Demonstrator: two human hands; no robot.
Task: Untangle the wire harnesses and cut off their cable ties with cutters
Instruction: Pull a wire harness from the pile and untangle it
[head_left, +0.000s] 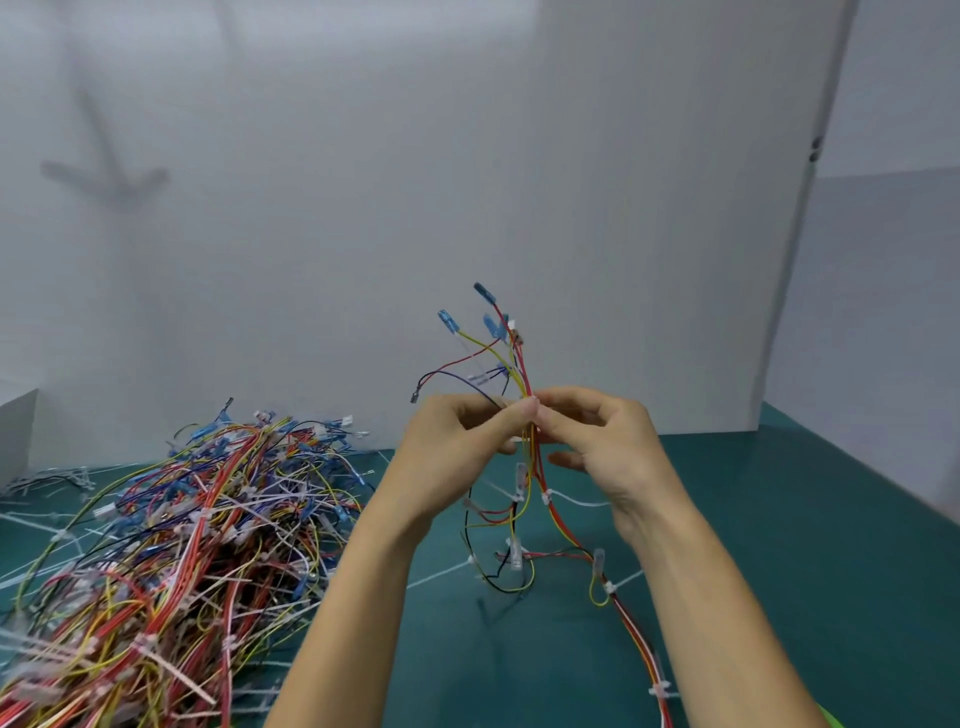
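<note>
While the left hand (457, 441) and right hand (608, 441) have a pinching grip on the wire harness (524, 376) at the frame centre, its tail hangs down to the worktop (779, 545); a strong pull may tighten the tangle or tear a connector

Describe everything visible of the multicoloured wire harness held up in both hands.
The wire harness is a loose bundle of thin red, yellow, black and blue wires. Its upper ends fan out, several capped with blue sleeved terminals. White plastic cable ties bind it at several spots lower down, near clear plastic sleeves. It stands roughly upright: the left hand and right hand pinch it mid-length with their fingertips. Its lower part drops to the green mat and leaves view at the bottom edge.
</note>
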